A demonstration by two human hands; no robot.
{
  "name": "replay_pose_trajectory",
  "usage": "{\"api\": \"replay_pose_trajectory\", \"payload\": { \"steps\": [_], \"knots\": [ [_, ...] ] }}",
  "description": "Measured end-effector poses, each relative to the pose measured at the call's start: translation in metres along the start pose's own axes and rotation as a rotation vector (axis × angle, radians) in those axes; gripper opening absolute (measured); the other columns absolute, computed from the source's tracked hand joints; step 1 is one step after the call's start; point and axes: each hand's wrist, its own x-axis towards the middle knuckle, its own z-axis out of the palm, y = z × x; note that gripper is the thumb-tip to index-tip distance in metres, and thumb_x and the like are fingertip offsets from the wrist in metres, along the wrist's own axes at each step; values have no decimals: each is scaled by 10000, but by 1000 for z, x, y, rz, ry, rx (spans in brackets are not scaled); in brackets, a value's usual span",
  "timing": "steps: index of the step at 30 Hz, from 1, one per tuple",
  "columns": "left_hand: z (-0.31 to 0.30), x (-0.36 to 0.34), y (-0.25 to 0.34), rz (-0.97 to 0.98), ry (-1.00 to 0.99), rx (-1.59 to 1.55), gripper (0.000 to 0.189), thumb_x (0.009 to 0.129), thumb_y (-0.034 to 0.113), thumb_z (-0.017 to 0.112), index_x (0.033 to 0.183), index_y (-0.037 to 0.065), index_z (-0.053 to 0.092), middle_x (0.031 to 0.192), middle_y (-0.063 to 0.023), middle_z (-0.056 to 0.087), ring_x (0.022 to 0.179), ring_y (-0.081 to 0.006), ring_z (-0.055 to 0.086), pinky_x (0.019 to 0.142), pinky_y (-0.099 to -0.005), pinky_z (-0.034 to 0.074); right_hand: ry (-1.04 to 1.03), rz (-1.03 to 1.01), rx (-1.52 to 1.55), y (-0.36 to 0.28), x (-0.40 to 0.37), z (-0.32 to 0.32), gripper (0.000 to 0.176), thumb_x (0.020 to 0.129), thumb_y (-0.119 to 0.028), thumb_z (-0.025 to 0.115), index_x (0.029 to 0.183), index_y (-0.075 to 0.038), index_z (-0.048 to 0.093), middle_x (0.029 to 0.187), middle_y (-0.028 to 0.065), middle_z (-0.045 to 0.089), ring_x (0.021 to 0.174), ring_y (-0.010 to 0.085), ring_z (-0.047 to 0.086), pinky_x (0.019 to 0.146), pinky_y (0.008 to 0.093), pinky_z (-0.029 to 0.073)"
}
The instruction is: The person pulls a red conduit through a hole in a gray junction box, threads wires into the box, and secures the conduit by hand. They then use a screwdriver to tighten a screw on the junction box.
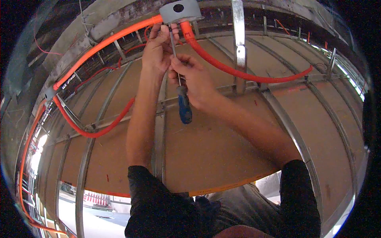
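A grey round junction box (180, 12) with a dark hole in its side is fixed overhead. My left hand (158, 49) is raised just below it, thumb and fingertips pinched close to its underside; what they hold is hidden. A screwdriver (184, 105) with a blue handle points steeply up, its thin metal shaft reaching the left fingertips. My right hand (194, 81) is closed around that shaft above the handle, which hangs below the fingers. The screwdriver's tip cannot be made out clearly.
An orange conduit (111, 41) runs left from the box to a smaller grey box (50, 94). A red corrugated conduit (238, 74) curves off to the right. A metal strap (239, 31) hangs beside the box. Metal studs (159, 139) cross the brown board (214, 146) behind my arms.
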Motion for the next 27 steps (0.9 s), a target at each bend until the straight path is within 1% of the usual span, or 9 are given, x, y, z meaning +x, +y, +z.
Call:
{"api": "replay_pose_trajectory", "payload": {
  "steps": [2,7,10,12,14,17,22,24,27],
  "knots": [
    [0,1,0,4,-7,4,324,902,97,655,1181,87,492,1030,-126,669,900,-211,665,789,-316,575,-28,-12,-3,1,2,-4,167,929,-182,642,1032,-73,571,832,9,615,698,110,587,639,251,467],
    [2,-2,1,21,9,20,334,896,101,665,1182,78,495,1033,-122,669,886,-204,665,785,-312,573,7,-31,-62,2,4,-5,179,958,-202,596,1078,-69,602,830,-2,620,700,101,585,634,244,463],
    [3,-2,2,23,-27,62,340,895,112,669,1184,69,495,1033,-125,668,875,-198,665,775,-300,569,26,-14,-81,2,3,-4,190,968,-209,580,1096,-72,614,830,-13,617,693,89,567,625,241,450],
    [7,-4,3,20,37,79,346,896,123,672,1187,64,494,1028,-126,669,864,-194,667,763,-288,566,16,-10,-68,3,2,-4,201,969,-220,579,1101,-75,619,825,-17,611,687,84,555,622,244,444],
    [6,-4,3,23,29,79,345,896,122,672,1185,63,492,1023,-129,670,866,-195,667,763,-290,570,5,-12,-55,0,1,-1,211,970,-232,578,1107,-78,624,820,-22,606,681,79,543,618,246,439],
    [5,-1,1,25,22,51,339,894,115,671,1177,61,491,1019,-136,669,873,-202,669,767,-298,577,24,6,-51,-1,1,0,182,954,-221,608,1069,-80,615,808,-25,596,668,74,519,590,240,420],
    [3,0,1,25,22,0,324,893,98,667,1163,57,492,1022,-148,666,890,-218,671,778,-309,587,33,-34,12,-1,2,4,138,924,-176,651,976,-72,576,799,-4,595,673,94,574,596,234,454],
    [-1,1,1,20,-20,-2,321,893,99,667,1161,53,496,1024,-150,666,892,-222,671,778,-309,587,43,-18,17,-3,0,8,144,927,-182,647,978,-67,578,797,-2,596,675,99,586,605,234,462],
    [1,-1,1,16,2,11,318,892,103,669,1159,52,505,1018,-143,670,892,-219,671,780,-308,586,32,3,26,-7,-3,11,158,931,-193,643,985,-60,576,792,2,597,665,101,585,603,229,462]
  ]
}}
